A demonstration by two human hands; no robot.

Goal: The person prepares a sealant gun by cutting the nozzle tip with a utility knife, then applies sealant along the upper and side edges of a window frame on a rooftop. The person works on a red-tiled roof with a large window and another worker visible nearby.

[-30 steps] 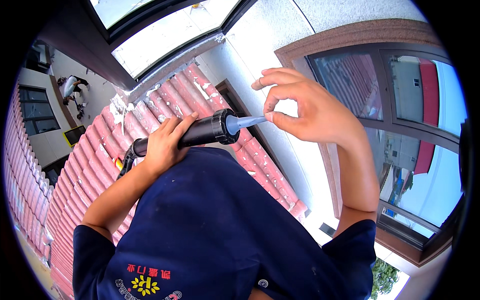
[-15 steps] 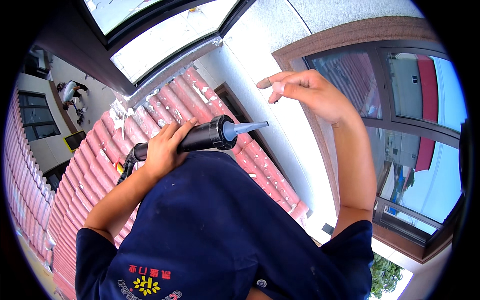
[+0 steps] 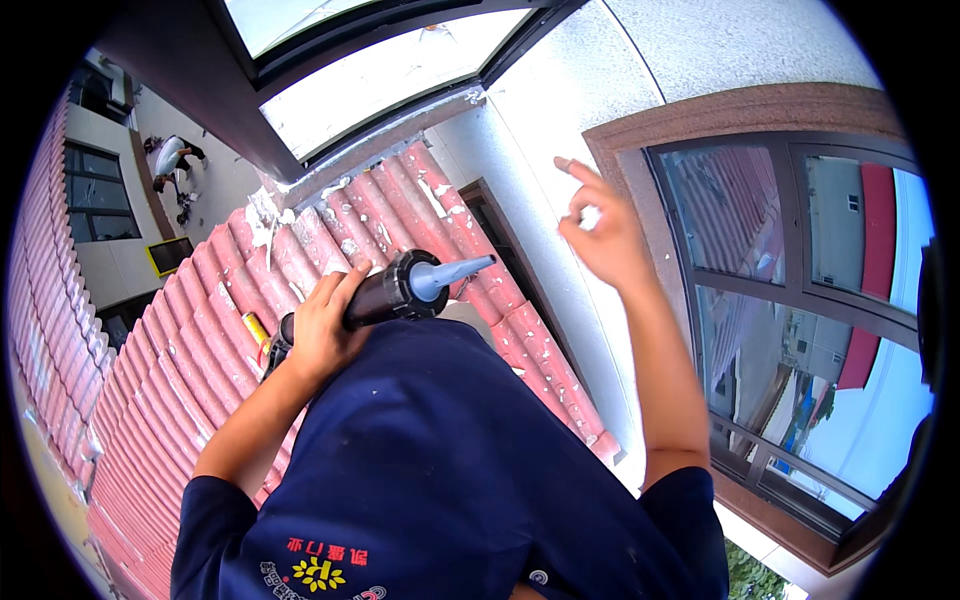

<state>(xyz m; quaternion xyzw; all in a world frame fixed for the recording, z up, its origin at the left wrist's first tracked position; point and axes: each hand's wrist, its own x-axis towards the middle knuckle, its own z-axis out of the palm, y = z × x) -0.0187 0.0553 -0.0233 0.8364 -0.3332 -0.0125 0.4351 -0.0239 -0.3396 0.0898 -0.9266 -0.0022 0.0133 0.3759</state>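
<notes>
Across the nine o'clock side of the view, a red tiled roof point(image 3: 180, 380) slopes down in rounded ridges, streaked with white smears near its upper end. At three o'clock stands a large window point(image 3: 800, 300) with a dark frame set in a brown surround, its glass mirroring the roof tiles. Between them, a white rough-plastered wall point(image 3: 560, 130) runs from twelve o'clock downward. At twelve o'clock a dark-framed skylight point(image 3: 380, 80) sits over the tiles, with pale sealant along its lower edge.

At six o'clock a navy shirt point(image 3: 440, 470) fills the lower middle; on it, near seven o'clock, sits a printed emblem point(image 3: 320, 570) with a yellow flower shape and red lettering.

Toward the centre, the left hand point(image 3: 320, 330) wraps around a black caulking gun point(image 3: 385, 293), fingers closed firmly on its barrel. Its grey nozzle point(image 3: 455, 273) points toward two o'clock, over the tiles and clear of the wall. The right hand point(image 3: 600, 235) is raised at one o'clock before the wall, empty, with its fingers loosely spread and the forefinger curled toward the thumb. A small yellow object point(image 3: 256, 330) lies on the tiles just left of the left hand.
</notes>
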